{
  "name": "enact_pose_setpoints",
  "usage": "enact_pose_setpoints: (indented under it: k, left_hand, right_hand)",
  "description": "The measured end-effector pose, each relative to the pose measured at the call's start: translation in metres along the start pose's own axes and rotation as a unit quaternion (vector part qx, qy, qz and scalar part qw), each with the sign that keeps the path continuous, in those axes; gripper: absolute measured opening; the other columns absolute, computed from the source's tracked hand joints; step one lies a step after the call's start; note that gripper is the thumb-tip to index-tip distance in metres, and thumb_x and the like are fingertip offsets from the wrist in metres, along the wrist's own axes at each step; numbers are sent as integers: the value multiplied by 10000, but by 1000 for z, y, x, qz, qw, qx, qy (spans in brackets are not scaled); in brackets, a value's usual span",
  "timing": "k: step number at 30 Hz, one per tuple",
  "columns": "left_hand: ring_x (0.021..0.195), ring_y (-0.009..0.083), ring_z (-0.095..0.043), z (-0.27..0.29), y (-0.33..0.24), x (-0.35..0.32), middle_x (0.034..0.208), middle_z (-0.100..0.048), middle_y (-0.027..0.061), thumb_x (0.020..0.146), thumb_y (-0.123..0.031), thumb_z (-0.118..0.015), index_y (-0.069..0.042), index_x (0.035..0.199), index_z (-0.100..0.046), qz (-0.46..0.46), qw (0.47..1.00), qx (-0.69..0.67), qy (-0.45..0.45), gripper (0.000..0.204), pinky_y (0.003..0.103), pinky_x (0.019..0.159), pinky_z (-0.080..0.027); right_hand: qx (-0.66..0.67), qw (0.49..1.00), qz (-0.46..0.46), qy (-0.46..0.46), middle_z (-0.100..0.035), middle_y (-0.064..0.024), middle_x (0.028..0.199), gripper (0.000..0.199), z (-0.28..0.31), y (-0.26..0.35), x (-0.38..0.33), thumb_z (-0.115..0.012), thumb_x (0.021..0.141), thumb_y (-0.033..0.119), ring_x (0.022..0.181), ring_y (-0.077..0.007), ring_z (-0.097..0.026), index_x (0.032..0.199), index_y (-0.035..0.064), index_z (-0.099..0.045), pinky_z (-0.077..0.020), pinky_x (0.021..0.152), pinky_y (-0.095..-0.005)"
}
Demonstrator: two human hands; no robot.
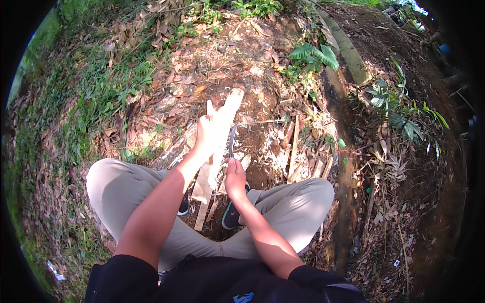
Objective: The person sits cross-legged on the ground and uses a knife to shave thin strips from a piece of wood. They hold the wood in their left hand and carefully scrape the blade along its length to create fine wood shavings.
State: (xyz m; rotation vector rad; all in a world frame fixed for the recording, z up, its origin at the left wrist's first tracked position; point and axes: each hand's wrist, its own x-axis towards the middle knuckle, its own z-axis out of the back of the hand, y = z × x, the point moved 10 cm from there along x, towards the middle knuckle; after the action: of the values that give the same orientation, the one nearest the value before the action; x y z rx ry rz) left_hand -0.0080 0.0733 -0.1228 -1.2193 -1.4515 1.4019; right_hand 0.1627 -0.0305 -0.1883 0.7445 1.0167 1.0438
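A pale wooden plank (pixel 230 108) slants away from me between my legs, its far half washed out by sunlight. My left hand (pixel 206 132) grips its left side, one finger or the thumb sticking up; glare hides the other fingers. Just to the right, my right hand (pixel 235 177) is closed round the handle of a knife with a long, narrow, dark blade (pixel 232 140). The blade points away from me beside the plank's right edge; whether it touches the wood I cannot tell. Under the plank's near end lie more flat wood pieces (pixel 202 188), between my shoes.
My bent knees (pixel 310 194) flank the work. Split sticks (pixel 294 149) and pale shavings litter the soil to the right. Farther right runs a dark, wet-looking channel (pixel 346 202), with a log (pixel 351 58) beyond. Broad-leaved plants (pixel 316 54) grow ahead; grass and dry leaves cover the left.
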Motion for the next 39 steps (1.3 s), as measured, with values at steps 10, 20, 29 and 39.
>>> enact_pose_setpoints:
  k: [10, 20, 29, 39]
  left_hand:
    - [519, 94, -396, -7, -15, -2, 552, -478, -8, 1029, -315, -578, -20, 685, -563, -49, 999, 9, -5, 453, 325, 483, -304]
    - [534, 95, -352, 1, 1, 6, 563, -413, -26, 1046, -288, -552, -47, 659, -494, -31, 999, -37, -5, 460, 330, 501, -286]
    - [529, 108, -394, 7, -30, -5, 544, -443, 0, 1049, -362, -520, -23, 659, -521, -70, 996, 45, -14, 517, 348, 501, -312]
    - [532, 108, -380, 15, -18, 6, 527, -421, 10, 1052, -340, -524, -2, 643, -505, -51, 998, 20, -30, 531, 364, 508, -309]
  right_hand:
    - [-165, 982, -55, 68, -661, -285, 1072, 457, -7, -48, -1, -413, 1027, 384, 1039, -449, -622, 1116, -8, -632, -467, 920, -484]
    - [-325, 937, -41, 123, -665, -268, 1019, 463, -30, -82, -4, -329, 1064, 405, 984, -477, -631, 1158, 5, -544, -478, 889, -532]
    - [-131, 980, 134, -61, -623, -309, 939, 343, 6, 30, -24, -368, 1082, 305, 909, -522, -594, 1119, -3, -515, -460, 799, -550]
    - [-149, 985, 75, -49, -647, -328, 1053, 529, -1, 4, -17, -345, 1080, 358, 994, -514, -615, 1439, -25, -411, -479, 866, -532]
